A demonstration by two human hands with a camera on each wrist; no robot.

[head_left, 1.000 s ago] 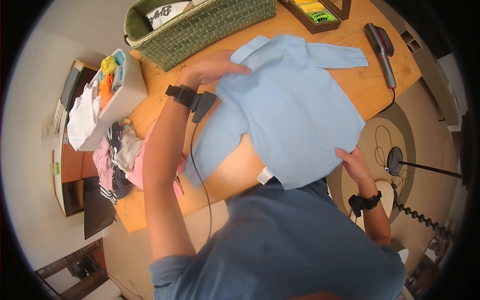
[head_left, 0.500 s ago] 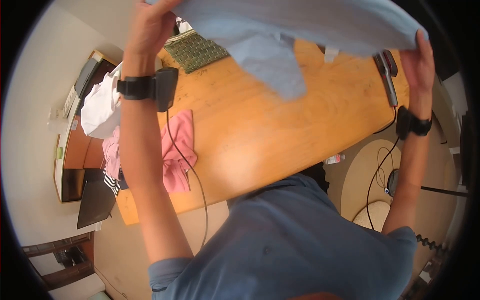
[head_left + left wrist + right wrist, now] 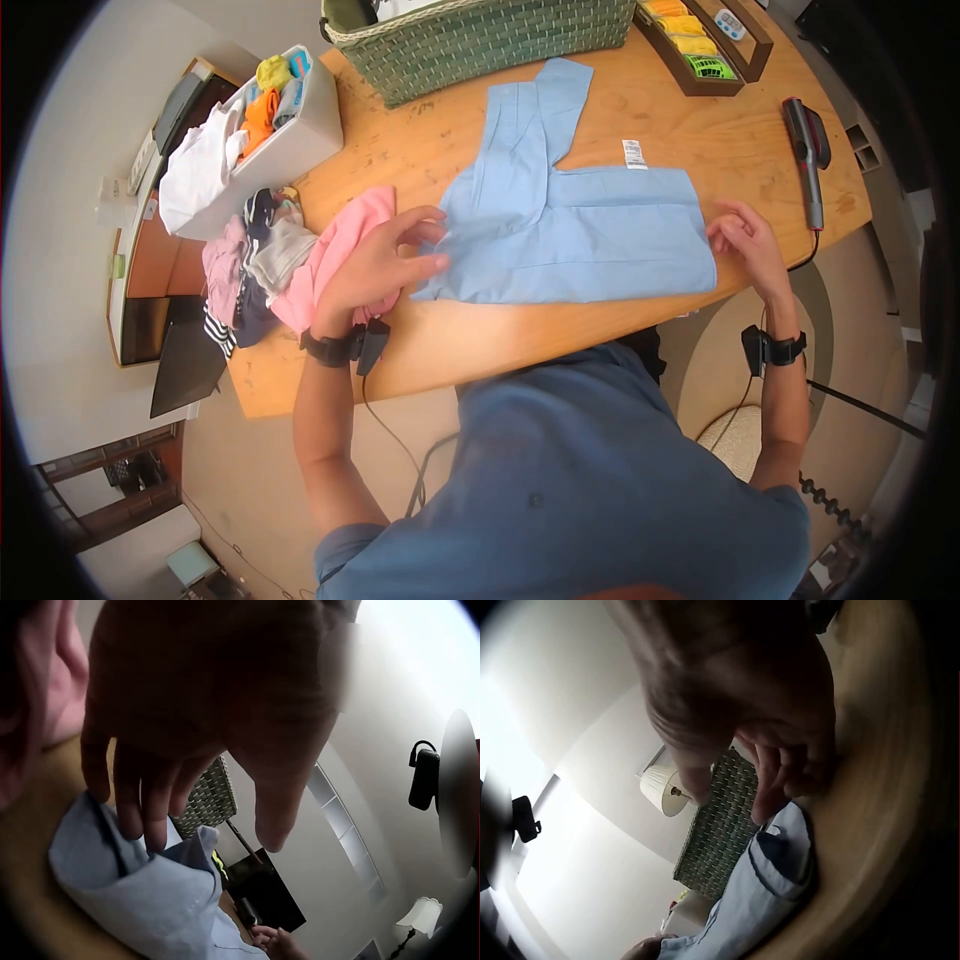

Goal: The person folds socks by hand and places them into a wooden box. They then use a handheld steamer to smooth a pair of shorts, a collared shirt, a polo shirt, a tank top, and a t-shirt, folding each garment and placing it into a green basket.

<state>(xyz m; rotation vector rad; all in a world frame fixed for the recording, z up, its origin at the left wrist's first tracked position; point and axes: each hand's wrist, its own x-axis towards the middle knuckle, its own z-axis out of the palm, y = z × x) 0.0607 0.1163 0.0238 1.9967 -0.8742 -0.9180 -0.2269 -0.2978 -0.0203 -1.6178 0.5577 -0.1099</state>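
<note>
A light blue long-sleeved shirt [image 3: 620, 235] lies folded on the wooden table, one sleeve [image 3: 560, 105] pointing to the back. A white tag [image 3: 634, 154] sticks out at its far edge. My left hand [image 3: 385, 260] is at the shirt's left end, thumb and fingers spread apart; in the left wrist view its fingertips [image 3: 154, 836] are right at the raised fabric [image 3: 142, 892]. Just off the right end is my right hand [image 3: 745, 240], fingers loosely bent with nothing held. The right wrist view shows those fingers close over a folded fabric edge [image 3: 784, 859].
A green woven basket [image 3: 490, 55] stands at the back, beside a brown box [image 3: 705, 85] with yellow items. At left are a white bin [image 3: 320, 110] of clothes and a clothes pile with a pink garment [image 3: 320, 260]. A corded handheld appliance [image 3: 805, 160] lies at right.
The shirt was raised and swung up in front by both hands, and now lies folded on the table. Both hands have come down and let go of it.
</note>
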